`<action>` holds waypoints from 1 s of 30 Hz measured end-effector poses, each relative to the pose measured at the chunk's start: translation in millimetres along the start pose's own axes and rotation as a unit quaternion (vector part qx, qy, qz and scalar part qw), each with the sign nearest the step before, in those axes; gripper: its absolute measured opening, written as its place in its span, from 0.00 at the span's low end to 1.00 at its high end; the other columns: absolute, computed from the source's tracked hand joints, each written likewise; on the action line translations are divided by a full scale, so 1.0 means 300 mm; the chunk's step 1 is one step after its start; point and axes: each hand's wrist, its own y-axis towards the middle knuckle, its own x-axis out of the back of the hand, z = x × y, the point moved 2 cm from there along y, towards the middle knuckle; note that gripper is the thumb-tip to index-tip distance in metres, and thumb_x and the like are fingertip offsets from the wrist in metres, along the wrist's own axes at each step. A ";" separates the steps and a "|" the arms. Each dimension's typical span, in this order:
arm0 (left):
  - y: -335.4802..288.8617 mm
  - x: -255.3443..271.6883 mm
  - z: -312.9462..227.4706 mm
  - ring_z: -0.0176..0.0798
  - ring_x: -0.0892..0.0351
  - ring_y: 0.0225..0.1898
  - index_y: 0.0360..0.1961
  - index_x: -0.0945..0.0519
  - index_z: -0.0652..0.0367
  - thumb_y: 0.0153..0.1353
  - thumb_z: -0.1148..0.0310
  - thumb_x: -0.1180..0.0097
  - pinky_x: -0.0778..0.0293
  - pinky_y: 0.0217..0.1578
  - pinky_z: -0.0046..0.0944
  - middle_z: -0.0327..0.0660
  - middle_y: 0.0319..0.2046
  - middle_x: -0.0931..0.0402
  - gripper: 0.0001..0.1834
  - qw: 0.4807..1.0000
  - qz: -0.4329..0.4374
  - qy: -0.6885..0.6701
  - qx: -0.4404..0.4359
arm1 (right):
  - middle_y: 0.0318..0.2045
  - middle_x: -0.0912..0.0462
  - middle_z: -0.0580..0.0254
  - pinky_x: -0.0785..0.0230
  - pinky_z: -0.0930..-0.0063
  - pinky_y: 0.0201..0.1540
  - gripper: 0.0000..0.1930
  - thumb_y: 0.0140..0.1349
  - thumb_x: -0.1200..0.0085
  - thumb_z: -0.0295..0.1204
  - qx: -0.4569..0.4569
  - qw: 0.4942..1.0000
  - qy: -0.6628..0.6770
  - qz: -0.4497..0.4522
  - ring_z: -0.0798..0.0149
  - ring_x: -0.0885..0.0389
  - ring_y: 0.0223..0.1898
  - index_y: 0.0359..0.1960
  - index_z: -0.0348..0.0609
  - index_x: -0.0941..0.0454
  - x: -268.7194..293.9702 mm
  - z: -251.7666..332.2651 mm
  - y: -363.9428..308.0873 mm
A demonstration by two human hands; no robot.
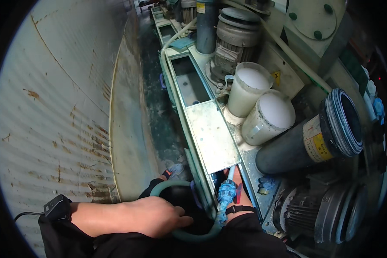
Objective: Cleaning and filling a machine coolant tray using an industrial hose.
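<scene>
My left hand hovers low beside a looped grey-green hose, back of the hand up. Its fingers are curled inward, and the palm side is hidden. My right hand, with a black band at the wrist, reaches down into the gap of a long metal trough. The fingers disappear under a pale cover plate. Right beside that wrist stands a blue-smeared pipe fitting with a red lever. The hose bends round to its lower end.
Two plastic jugs of whitish stuff stand right of the trough. A dark cylinder leans behind them. Motors sit far and near. A stained corrugated wall bounds the left, beside a narrow floor strip.
</scene>
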 end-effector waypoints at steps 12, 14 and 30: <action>-0.023 0.014 -0.026 0.60 0.16 0.46 0.63 0.24 0.56 0.63 0.69 0.48 0.20 0.45 0.54 0.53 0.43 0.20 0.25 1.000 0.004 -0.004 -0.006 | 0.26 0.22 0.66 0.23 0.72 0.27 0.08 0.73 0.52 0.30 -0.019 1.000 0.006 0.013 0.68 0.24 0.21 0.36 0.42 0.26 -0.028 -0.003 -0.037; -0.033 0.039 -0.037 0.59 0.16 0.46 0.63 0.25 0.55 0.61 0.69 0.45 0.20 0.45 0.54 0.52 0.44 0.20 0.27 1.000 0.010 0.006 -0.008 | 0.26 0.22 0.66 0.23 0.72 0.27 0.08 0.73 0.52 0.30 -0.030 0.999 0.009 0.012 0.68 0.25 0.21 0.35 0.42 0.26 -0.035 -0.011 -0.055; -0.057 0.406 0.214 0.55 0.17 0.41 0.58 0.22 0.45 0.56 0.63 0.35 0.22 0.37 0.52 0.41 0.42 0.19 0.26 0.982 0.118 0.125 -0.082 | 0.51 0.15 0.45 0.17 0.65 0.38 0.17 0.67 0.55 0.23 0.103 0.983 -0.104 -0.112 0.56 0.14 0.40 0.56 0.31 0.28 -0.037 -0.016 -0.304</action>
